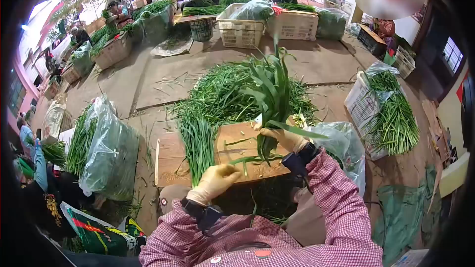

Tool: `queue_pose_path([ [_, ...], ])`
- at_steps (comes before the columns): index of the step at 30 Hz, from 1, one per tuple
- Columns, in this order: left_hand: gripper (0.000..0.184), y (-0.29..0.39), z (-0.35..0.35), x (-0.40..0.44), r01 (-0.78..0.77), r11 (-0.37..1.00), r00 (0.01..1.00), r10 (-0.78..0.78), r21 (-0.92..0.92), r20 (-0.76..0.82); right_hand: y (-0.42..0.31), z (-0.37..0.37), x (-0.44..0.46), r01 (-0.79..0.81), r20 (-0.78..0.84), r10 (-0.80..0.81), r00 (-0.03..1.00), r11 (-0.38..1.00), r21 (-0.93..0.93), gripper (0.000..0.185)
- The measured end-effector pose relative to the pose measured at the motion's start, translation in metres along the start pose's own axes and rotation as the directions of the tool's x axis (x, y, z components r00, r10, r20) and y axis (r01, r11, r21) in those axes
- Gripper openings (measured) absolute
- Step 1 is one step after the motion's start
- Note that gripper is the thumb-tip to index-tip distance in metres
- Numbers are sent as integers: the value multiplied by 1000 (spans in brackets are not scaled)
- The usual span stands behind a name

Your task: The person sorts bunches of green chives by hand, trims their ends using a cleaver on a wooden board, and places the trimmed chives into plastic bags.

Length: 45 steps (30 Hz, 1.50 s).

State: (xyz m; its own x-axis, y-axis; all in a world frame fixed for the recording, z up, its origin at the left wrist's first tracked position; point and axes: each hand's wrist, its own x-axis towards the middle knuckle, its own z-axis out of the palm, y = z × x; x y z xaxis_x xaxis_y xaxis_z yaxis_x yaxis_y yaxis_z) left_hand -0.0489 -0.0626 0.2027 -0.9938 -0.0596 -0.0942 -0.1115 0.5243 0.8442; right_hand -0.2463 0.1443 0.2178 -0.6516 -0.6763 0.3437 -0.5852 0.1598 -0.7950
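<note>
My right hand [287,138], in a pale glove, is closed around a bunch of long flat green leaves [272,89], like chives or garlic greens. The bunch stands upright over the wooden board [232,141], its lower part just above the wood. My left hand [217,182], gloved too, is at the board's front edge with fingers curled together; what they hold, if anything, is hidden. Beside it a neat bundle of green stalks [195,143] lies across the board. Cut leaf pieces [245,159] are scattered between my hands. A small white thing [258,117] shows by my right fingers, its kind unclear.
A large heap of greens [217,91] lies behind the board. Bagged greens in a crate [111,148] stand left, another filled crate [363,104] right, and a plastic bag [341,143] beside my right arm. Several people work farther back among crates [241,32].
</note>
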Motion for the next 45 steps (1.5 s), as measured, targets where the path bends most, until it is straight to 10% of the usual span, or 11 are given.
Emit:
queue_pose_path([
  [3, 25, -6, -2, 30, -134, 935, 970, 57, -328, -235, 14, 8, 4, -263, 34, 274, 961, 875, 407, 22],
  [7, 51, 31, -19, 65, -344, 936, 866, 347, 74, -360, 23, 18, 3, -154, -107, 195, 975, 939, 308, 23],
  [12, 98, 17, 17, 108, -277, 954, 958, 283, 116, -46, 26, 41, -6, -114, -124, 227, 966, 803, 585, 32],
  [19, 56, -57, 100, 146, -160, 872, 986, 167, -462, -26, 32, 69, -23, -199, -134, 304, 943, 841, 503, 56],
  [24, 30, -86, 100, 155, 89, -224, 996, -1, -971, 91, 5, 56, -17, -111, 65, 136, 988, 948, -299, 73],
  [25, 26, -38, 83, 127, -179, 528, 952, -119, -830, -281, -21, 36, -14, -83, 152, 119, 981, 971, -222, 65],
  [28, 23, 2, 30, 101, -191, 744, 964, 19, -640, -265, -31, 14, -16, -103, 57, 96, 994, 985, 139, 54],
  [35, 21, 4, -34, 58, 222, 364, 972, -6, -905, 236, -30, 54, -23, -423, 459, 72, 886, 535, 731, 61],
  [39, 30, 4, -43, 38, 162, 191, 987, -33, -968, 158, -40, 83, -55, -546, 584, 251, 772, 732, 408, 62],
  [43, 25, -37, -53, 39, 88, 2, 995, -54, -996, 88, 24, 129, -109, -801, 825, 6, 566, 240, 548, 50],
  [45, 25, -43, -68, 35, 65, 55, 973, -224, -996, 51, -24, 100, -114, -452, 685, 48, 727, 785, 424, 58],
])
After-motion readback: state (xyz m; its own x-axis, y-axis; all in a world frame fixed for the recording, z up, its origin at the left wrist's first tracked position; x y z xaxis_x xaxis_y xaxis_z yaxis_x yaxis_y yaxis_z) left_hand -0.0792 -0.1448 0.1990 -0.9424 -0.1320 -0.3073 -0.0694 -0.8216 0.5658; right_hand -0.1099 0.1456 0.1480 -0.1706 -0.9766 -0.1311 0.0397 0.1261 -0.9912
